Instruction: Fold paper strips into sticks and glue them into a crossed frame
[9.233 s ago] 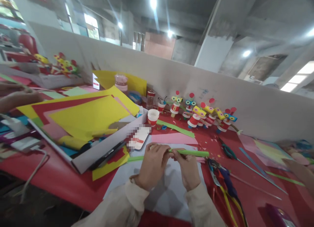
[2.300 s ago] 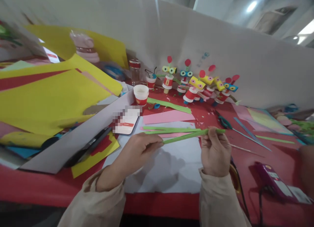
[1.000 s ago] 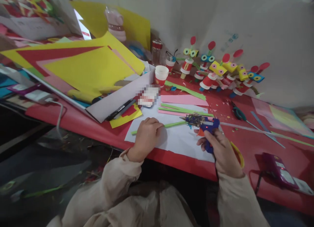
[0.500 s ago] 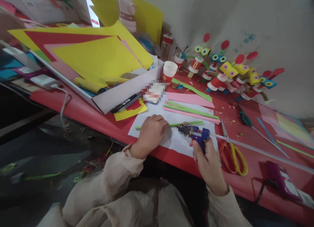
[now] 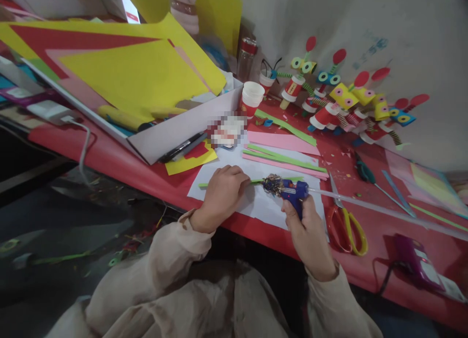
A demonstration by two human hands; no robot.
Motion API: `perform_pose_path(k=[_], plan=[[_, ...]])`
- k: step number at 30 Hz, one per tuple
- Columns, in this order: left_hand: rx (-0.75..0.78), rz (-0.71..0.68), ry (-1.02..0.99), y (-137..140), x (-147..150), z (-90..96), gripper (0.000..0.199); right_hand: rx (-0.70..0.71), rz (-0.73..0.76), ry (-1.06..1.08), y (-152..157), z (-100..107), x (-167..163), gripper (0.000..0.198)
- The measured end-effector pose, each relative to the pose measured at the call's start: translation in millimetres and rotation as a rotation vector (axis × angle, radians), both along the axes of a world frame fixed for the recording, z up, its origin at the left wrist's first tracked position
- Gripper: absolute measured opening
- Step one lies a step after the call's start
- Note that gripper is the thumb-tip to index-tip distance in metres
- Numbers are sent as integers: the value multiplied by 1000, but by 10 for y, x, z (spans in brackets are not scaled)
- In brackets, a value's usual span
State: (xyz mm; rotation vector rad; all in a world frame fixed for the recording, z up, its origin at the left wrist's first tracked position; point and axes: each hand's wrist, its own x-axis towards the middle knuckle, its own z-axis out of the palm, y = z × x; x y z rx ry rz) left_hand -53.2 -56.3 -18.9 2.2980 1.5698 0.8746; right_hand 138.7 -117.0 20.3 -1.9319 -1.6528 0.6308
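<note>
My right hand [image 5: 310,235] grips a blue hot glue gun [image 5: 292,191], whose small indicator glows red. Dried glue clumps around its front end, and a long clear glue stick [image 5: 351,201] trails from its back. The nozzle points left, close to my left hand [image 5: 226,194]. Those left fingers are closed on a narrow green paper strip [image 5: 256,181], which lies over a white paper sheet [image 5: 197,194]. The strip's left end sticks out past the hand. Just beyond it lie more green and pink strips [image 5: 285,160].
Red-and-yellow-handled scissors [image 5: 355,233] lie to the right, with a screwdriver [image 5: 365,169] farther off. A white box [image 5: 190,121] of coloured paper stands left. Paper-cup figures [image 5: 329,114] line the wall. A paper cup [image 5: 251,101] and a purple power strip [image 5: 417,260] are on the red table.
The glue gun has moved slightly left along the green strip, toward my left hand. My left hand keeps its hold on the strip. The whole view has shifted a little.
</note>
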Motion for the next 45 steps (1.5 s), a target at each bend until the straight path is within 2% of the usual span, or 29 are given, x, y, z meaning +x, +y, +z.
perform_pose_path(k=[19, 37, 41, 45], plan=[[15, 13, -7, 17, -7, -30, 24, 16, -46, -115, 67, 93, 251, 30], [49, -6, -4, 52, -42, -92, 27, 127, -109, -197, 166, 52, 621, 32], [73, -17, -11, 58, -56, -105, 28, 104, -107, -182, 184, 9, 712, 33], [98, -7, 6, 60, -50, -102, 28, 74, -132, -254, 197, 27, 766, 33]])
